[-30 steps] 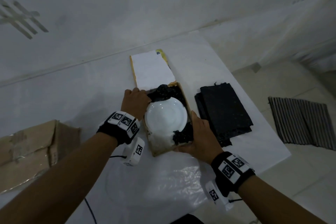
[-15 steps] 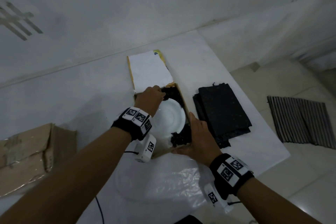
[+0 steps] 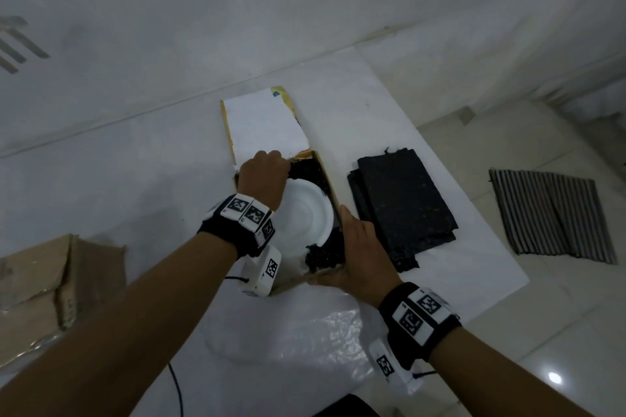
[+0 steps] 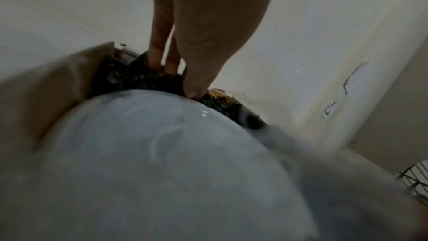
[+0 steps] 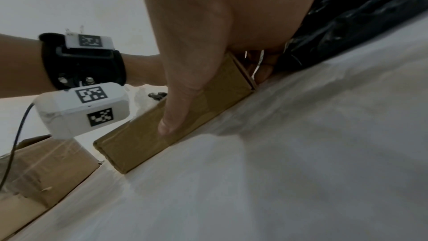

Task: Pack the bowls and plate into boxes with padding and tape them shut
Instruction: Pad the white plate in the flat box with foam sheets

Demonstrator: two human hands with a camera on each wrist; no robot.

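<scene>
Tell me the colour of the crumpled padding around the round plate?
Black crumpled padding, clearest in the head view.

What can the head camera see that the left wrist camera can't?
Only the head view shows the right hand holding the box's near corner, the stack of black padding sheets and the open white lid flap. Only the left wrist view shows the fingertips touching black crumpled padding. Both show the white round plate inside the brown cardboard box.

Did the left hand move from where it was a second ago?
Yes. The left hand slid from the box's left edge toward its far end, beside the open flap, and its fingers now touch the black padding.
</scene>
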